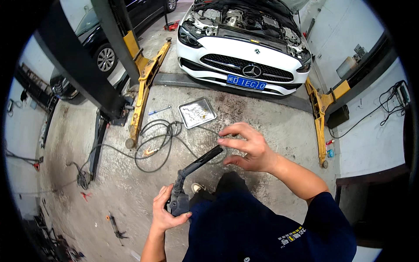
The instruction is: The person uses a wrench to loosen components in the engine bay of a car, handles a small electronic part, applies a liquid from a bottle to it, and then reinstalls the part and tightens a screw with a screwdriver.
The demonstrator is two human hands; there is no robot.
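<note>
My left hand (166, 209) is closed round the grey-black housing of a part with a long black tube (200, 159), which looks like an ignition coil and points up to the right. My right hand (249, 149) is open beside the tube's upper end, thumb and fingers spread, with nothing visibly held between them. Beyond my hands, a metal tray (197, 112) with small items lies on the floor, beside a blue-handled tool (159, 110) and a loosely coiled hose (152, 170).
A white car (279, 76) with its bonnet up stands ahead between yellow lift arms (321, 126) and posts (76, 70). A dark car (85, 52) is behind at left. A caulking-gun-like tool (115, 227) and red pliers (85, 195) lie on the floor (74, 139). Cables (384, 107) hang at right.
</note>
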